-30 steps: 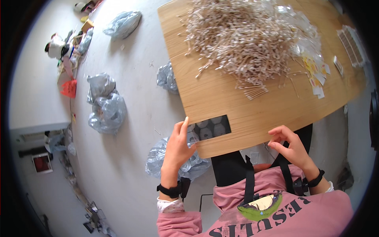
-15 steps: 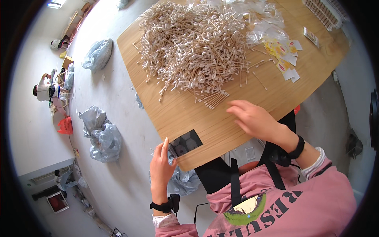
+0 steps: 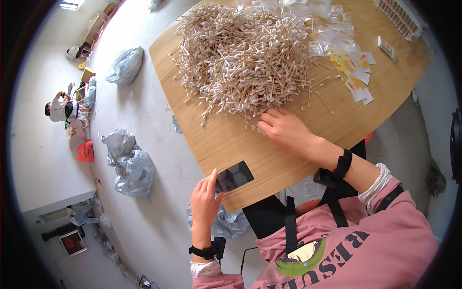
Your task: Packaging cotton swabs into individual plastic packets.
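Observation:
A large heap of cotton swabs (image 3: 245,58) with wooden sticks covers the far part of the wooden table (image 3: 211,137). My right hand (image 3: 285,127) is at the heap's near edge, its fingers curled down over a small row of swabs. A few white tips show beside the fingers; the rest of that row is hidden. My left hand (image 3: 206,200) is at the table's near left corner, fingers upright and thumb toward them. What lies between them is too small to make out. Beside it is a dark flat rectangle (image 3: 236,176) with grey rounded shapes.
Clear plastic bags (image 3: 332,36) and yellow-and-white cards (image 3: 353,72) lie right of the heap. Farther right are a small white packet (image 3: 386,47) and a tray of brown-and-white bundles (image 3: 399,17). Grey plastic bags (image 3: 132,166) sit on the floor. Another person (image 3: 60,110) is at far left.
My right hand has moved left and away from me onto the small row of swabs, covering most of it. My left hand stays at the table corner. The whole view has shifted slightly.

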Motion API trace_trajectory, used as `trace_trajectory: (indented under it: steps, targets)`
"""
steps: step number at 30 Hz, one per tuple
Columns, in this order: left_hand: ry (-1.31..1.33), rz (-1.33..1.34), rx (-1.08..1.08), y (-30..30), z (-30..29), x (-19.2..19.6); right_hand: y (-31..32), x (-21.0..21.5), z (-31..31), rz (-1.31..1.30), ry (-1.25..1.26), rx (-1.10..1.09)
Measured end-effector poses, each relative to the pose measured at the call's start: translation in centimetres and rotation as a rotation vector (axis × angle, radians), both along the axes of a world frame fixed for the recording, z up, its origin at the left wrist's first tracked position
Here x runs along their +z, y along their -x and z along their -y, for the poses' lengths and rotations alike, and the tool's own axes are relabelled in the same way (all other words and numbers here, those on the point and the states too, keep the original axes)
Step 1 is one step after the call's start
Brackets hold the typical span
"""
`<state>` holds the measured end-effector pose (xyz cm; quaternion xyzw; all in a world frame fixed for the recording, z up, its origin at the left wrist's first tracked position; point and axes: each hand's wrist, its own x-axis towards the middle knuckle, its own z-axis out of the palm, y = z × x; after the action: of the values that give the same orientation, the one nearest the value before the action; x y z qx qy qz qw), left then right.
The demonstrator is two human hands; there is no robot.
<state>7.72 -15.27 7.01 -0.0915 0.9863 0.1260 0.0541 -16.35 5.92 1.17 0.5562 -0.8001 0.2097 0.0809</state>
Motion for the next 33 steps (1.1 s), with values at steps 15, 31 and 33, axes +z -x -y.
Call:
trace_trajectory:
  steps: [15, 31, 33]
  targets:
    - [-0.261, -0.365, 0.254, 16.4, -10.5, -4.1, -3.5, -0.1, -6.4, 0.266, 0.035, -0.052]
    - [-0.303, -0.532, 0.479, 18.4, -13.0, -8.4, -5.4, -0.5, -8.6, 0.428, 0.279, -0.33]
    - [-0.305, -0.521, 0.471, 17.8, -13.1, -8.2, -4.9, -0.9, -9.3, 0.408, 0.275, -0.301]
